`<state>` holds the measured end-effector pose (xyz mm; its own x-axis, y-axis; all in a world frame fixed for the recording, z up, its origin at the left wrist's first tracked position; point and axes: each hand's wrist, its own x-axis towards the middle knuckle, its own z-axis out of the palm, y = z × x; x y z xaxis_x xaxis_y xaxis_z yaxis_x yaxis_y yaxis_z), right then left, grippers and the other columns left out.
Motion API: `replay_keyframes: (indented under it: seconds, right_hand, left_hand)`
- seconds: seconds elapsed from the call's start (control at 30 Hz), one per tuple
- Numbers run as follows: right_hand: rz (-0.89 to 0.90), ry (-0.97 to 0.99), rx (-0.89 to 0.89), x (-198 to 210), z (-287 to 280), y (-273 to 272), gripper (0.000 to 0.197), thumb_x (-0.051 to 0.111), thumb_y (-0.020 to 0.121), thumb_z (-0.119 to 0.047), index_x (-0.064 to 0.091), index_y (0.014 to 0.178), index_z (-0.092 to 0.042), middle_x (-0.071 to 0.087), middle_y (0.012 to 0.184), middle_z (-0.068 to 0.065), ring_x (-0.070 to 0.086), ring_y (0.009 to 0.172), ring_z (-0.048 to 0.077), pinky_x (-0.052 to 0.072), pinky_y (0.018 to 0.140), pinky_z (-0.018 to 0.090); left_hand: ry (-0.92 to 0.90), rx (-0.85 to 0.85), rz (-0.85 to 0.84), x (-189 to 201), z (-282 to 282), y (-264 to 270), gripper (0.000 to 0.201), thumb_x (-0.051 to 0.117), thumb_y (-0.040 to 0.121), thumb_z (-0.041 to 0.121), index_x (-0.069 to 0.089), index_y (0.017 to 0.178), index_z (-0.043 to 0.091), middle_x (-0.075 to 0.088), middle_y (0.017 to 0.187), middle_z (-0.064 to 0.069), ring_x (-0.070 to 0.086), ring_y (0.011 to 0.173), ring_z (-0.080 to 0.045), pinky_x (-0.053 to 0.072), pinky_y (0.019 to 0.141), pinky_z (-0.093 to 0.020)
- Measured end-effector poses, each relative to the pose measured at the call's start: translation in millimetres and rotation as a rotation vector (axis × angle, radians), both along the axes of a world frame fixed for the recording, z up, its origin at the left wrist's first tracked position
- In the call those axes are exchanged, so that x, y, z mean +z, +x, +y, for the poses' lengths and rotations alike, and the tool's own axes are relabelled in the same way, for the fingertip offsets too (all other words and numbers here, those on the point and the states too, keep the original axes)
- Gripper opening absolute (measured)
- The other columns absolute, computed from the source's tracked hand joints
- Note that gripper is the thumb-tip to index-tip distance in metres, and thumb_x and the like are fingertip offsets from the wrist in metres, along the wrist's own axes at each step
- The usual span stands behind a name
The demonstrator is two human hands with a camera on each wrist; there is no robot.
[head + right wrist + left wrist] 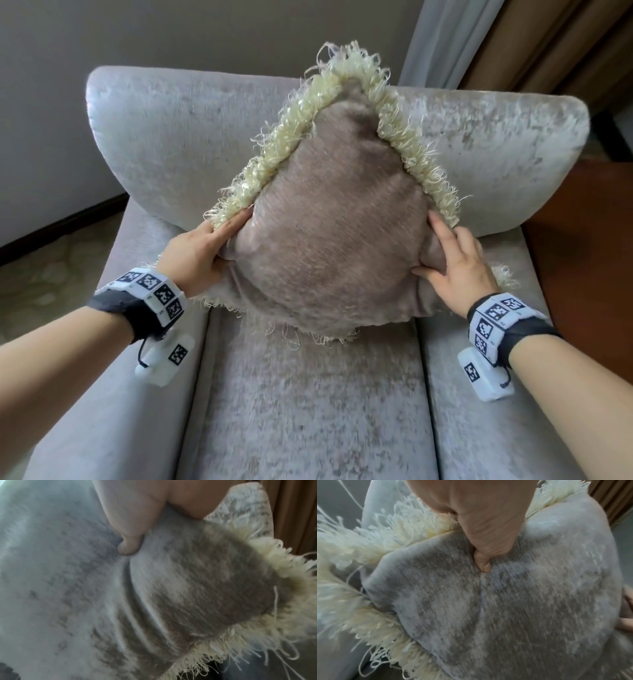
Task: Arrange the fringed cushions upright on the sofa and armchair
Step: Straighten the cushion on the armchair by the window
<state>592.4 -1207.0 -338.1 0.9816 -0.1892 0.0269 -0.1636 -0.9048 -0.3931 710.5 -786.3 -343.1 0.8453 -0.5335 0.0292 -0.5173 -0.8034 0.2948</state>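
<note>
A taupe cushion (329, 236) with a cream fringe stands on one corner on the grey armchair (308, 394), its top corner leaning against the backrest (164, 137). My left hand (202, 246) grips the cushion's left corner, thumb dug into the fabric. My right hand (452, 263) grips the right corner the same way. In the left wrist view the thumb (482, 563) presses into the cushion (505, 608) beside the fringe (368, 540). The right wrist view has the thumb (128, 547) pinching a fold of the cushion (197, 588).
Padded armrests (113, 394) flank the seat on both sides. A plain wall (171, 34) is behind the chair, with curtains (513, 41) at the back right. Wooden floor (589, 240) lies to the right and patterned carpet (51, 274) to the left.
</note>
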Motion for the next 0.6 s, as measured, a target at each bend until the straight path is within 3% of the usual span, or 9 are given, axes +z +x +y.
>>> replay_keyframes:
  seconds: [0.1, 0.2, 0.37, 0.6]
  right_hand:
    - [0.080, -0.031, 0.005, -21.7, -0.8, 5.5, 0.100, 0.074, 0.079, -0.041, 0.002, 0.148, -0.053, 0.038, 0.123, 0.007, 0.044, 0.109, 0.038, 0.040, 0.100, 0.052]
    - [0.094, -0.080, -0.005, -32.5, -1.4, 8.6, 0.100, 0.071, 0.079, -0.047, -0.002, 0.147, -0.053, 0.036, 0.128, 0.010, 0.043, 0.108, 0.040, 0.039, 0.100, 0.052]
    - [0.102, -0.124, -0.010, -40.5, 2.2, 7.8, 0.099, 0.067, 0.078, -0.052, -0.004, 0.147, -0.049, 0.033, 0.132, 0.014, 0.042, 0.112, 0.044, 0.040, 0.099, 0.057]
    - [0.088, -0.138, -0.066, -48.0, 13.5, 3.1, 0.099, 0.067, 0.078, -0.053, -0.004, 0.147, -0.050, 0.033, 0.133, 0.015, 0.042, 0.115, 0.044, 0.040, 0.099, 0.058]
  left_hand:
    - [0.010, 0.024, 0.029, -20.3, -5.7, 9.0, 0.111, 0.070, 0.068, 0.008, 0.004, 0.141, 0.060, 0.041, 0.079, -0.002, 0.057, 0.064, -0.037, 0.052, 0.057, -0.044]
    - [0.038, 0.037, 0.012, -31.1, -4.5, 18.0, 0.105, 0.075, 0.069, 0.011, 0.013, 0.144, 0.050, 0.039, 0.086, 0.000, 0.058, 0.070, -0.038, 0.050, 0.057, -0.042]
    - [0.118, 0.055, 0.000, -41.5, -3.3, 25.9, 0.098, 0.076, 0.074, 0.022, 0.011, 0.146, 0.043, 0.044, 0.094, -0.017, 0.054, 0.083, -0.039, 0.049, 0.057, -0.046]
    - [0.172, 0.053, -0.023, -40.2, -7.9, 30.4, 0.098, 0.076, 0.075, 0.021, 0.012, 0.147, 0.038, 0.044, 0.096, -0.020, 0.053, 0.085, -0.043, 0.048, 0.056, -0.047]
